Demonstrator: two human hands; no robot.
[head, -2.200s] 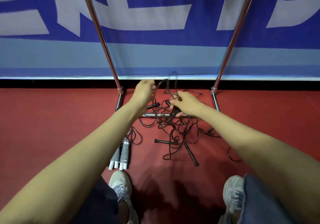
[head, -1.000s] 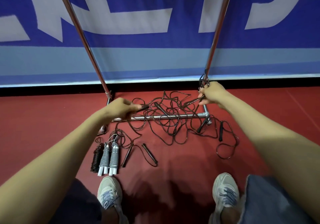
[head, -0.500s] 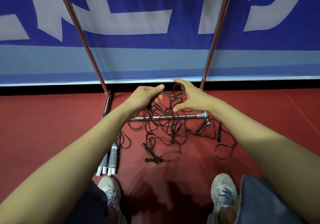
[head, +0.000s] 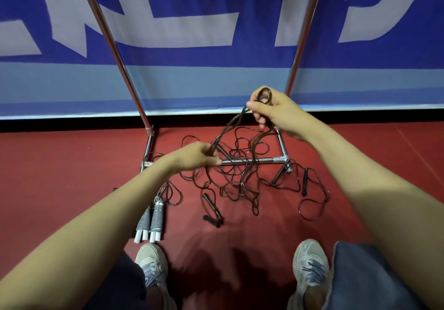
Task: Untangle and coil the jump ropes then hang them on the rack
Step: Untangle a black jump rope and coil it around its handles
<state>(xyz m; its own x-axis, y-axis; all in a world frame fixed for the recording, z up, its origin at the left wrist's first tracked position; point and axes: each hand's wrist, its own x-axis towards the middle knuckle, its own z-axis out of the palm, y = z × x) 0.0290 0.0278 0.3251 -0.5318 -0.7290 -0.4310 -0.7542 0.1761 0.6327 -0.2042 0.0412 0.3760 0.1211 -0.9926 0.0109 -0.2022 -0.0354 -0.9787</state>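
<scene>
tangled ropes (head: 242,182) across rack base bar (head: 266,160), coiled ropes (head: 157,216) to left, banner (head: 216,81) behind

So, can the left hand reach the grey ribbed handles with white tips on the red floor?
Probably yes: the grey ribbed handles lie uncovered beside the left forearm, close to the left hand, though its fingers now grip the thin dark rope.

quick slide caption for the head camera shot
Left hand and right hand hold a dark rope above the tangle at the rack base.
</scene>
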